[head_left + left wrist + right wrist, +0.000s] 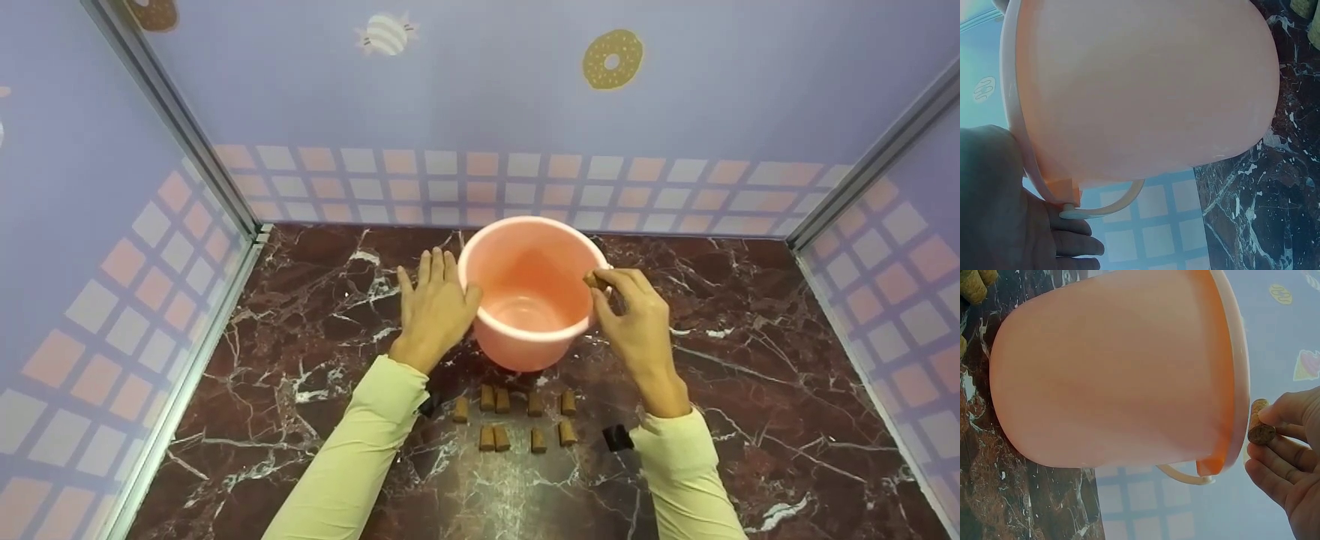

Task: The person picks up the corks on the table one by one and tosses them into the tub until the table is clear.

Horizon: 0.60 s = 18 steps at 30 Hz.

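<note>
A pink bucket (529,352) stands upright on the marbled tabletop, its open top towards the head camera. My left hand (437,304) rests against the left side of its rim, fingers stretched out. In the left wrist view those fingers (1075,244) lie beside the bucket's handle (1106,211). Between thumb and fingers, my right hand (637,319) pinches a cork (1262,422) right by the rim on the right side. Several more corks (535,405) stand or lie in two loose rows in front of the bucket. The bucket's visible floor shows no cork.
The dark red marbled tabletop (315,420) is bounded by a back wall (480,105) and side walls with coloured squares. A small black object (619,437) is beside the right sleeve. Metal strips (187,382) run along the wall edges.
</note>
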Each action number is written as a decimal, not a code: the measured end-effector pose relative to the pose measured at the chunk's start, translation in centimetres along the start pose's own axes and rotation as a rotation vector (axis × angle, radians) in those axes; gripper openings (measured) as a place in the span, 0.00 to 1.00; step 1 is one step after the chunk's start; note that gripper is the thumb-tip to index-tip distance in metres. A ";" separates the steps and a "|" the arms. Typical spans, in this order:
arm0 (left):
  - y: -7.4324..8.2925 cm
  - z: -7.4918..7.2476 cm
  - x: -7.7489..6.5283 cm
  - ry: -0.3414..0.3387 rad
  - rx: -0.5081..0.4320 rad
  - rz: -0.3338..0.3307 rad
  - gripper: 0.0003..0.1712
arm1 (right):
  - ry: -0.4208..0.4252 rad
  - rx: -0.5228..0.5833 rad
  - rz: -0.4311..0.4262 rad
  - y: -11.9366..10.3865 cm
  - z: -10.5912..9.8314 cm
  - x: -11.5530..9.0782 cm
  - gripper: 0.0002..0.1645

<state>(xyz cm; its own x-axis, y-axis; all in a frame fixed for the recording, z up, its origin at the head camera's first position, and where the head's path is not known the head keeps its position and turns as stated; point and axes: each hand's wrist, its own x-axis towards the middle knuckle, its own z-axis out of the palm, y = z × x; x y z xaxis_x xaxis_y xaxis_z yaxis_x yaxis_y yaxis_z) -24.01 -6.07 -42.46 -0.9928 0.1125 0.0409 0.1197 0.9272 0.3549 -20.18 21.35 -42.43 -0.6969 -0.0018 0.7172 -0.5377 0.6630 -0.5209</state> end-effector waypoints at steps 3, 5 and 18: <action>0.0 0.1 0.0 0.010 -0.008 0.001 0.43 | -0.003 0.002 -0.013 0.1 0.2 0.1 0.14; 0.0 0.1 0.0 0.016 -0.010 0.003 0.43 | -0.005 0.005 -0.018 0.2 0.3 0.1 0.14; 0.1 0.0 -0.1 0.025 0.013 0.012 0.43 | -0.020 -0.005 -0.005 0.1 0.6 0.1 0.14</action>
<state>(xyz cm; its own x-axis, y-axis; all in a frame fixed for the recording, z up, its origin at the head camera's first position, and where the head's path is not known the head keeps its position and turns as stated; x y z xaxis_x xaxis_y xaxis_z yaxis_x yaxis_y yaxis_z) -23.88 -6.01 -42.47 -0.9911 0.1145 0.0684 0.1311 0.9305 0.3420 -20.60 20.96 -42.66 -0.7035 -0.0206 0.7104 -0.5393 0.6665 -0.5147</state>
